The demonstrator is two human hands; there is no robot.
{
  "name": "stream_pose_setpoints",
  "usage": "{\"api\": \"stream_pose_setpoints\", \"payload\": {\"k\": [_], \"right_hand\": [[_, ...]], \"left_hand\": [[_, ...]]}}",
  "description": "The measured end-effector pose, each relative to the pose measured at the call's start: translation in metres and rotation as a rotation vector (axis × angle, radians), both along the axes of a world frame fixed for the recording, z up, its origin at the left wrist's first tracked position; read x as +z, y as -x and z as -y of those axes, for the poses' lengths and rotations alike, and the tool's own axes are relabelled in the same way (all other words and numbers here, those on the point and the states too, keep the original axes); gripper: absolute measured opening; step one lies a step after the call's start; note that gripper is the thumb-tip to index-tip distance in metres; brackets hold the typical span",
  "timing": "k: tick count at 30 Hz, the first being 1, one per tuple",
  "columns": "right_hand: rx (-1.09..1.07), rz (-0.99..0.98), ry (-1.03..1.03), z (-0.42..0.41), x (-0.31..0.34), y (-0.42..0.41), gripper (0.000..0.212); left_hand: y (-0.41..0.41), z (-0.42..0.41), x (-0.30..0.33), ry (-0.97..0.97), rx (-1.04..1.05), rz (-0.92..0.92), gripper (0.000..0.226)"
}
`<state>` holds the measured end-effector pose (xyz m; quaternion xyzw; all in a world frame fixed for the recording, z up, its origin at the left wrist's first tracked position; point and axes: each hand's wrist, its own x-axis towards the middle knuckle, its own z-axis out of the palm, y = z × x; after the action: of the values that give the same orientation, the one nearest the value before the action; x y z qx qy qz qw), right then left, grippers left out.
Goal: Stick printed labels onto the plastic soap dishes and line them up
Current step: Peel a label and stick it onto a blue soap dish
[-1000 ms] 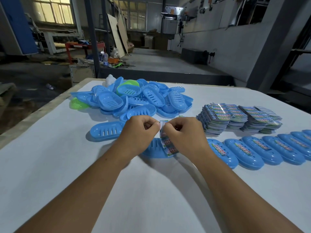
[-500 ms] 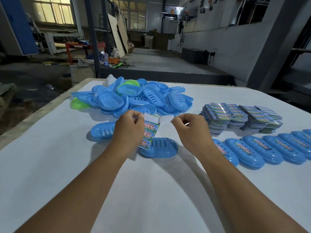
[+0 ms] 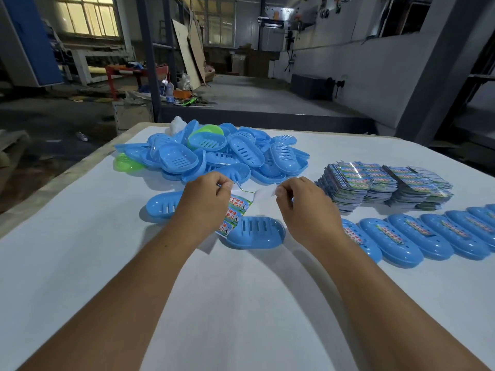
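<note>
Pinched in the left hand (image 3: 207, 199), a printed colourful label (image 3: 235, 212) hangs just above the slotted blue plastic soap dish (image 3: 254, 232), long axis crosswise; its white backing strip (image 3: 265, 193) is pinched by the right hand (image 3: 302, 207).

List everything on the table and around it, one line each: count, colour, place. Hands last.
table: one, white, fills the foreground.
pile of soap dishes: many blue, two green, far left.
loose soap dishes: two, blue, below the hands.
labelled soap dishes: a row, exact count unclear, blue, right edge.
label stacks: several, multicoloured, behind the row.
label: one, multicoloured, pinched by the left hand.
backing paper: one, white, pinched by the right hand.
left hand: holds the label.
right hand: holds the backing paper.
</note>
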<state>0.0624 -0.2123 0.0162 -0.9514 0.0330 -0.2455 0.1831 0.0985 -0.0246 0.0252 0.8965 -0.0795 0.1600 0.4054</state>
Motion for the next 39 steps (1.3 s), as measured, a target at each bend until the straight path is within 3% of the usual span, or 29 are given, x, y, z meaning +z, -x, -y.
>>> {"api": "stream_pose_setpoints", "payload": {"k": [14,23,27,33,36,39], "right_hand": [[-0.045,-0.051,0.091,-0.001,0.000,0.001,0.029],[-0.061,-0.035,-0.083,-0.004,0.003,0.003,0.027],[-0.062,-0.003,-0.167,-0.007,0.005,0.005,0.027],[-0.041,0.029,-0.224,-0.010,0.004,0.006,0.026],[-0.034,0.040,-0.253,-0.013,0.005,0.007,0.024],[-0.032,0.062,-0.262,-0.017,0.007,0.010,0.023]], "left_hand": [[0.002,-0.015,0.007,-0.141,0.047,-0.049,0.018],[0.001,-0.043,0.008,-0.501,0.212,-0.127,0.008],[0.006,-0.050,0.011,-0.735,0.234,-0.203,0.011],[0.013,-0.058,0.018,-0.916,0.355,-0.266,0.014],[0.014,-0.058,0.019,-0.925,0.417,-0.245,0.018],[0.012,-0.050,0.018,-0.606,0.350,-0.091,0.013]]}}
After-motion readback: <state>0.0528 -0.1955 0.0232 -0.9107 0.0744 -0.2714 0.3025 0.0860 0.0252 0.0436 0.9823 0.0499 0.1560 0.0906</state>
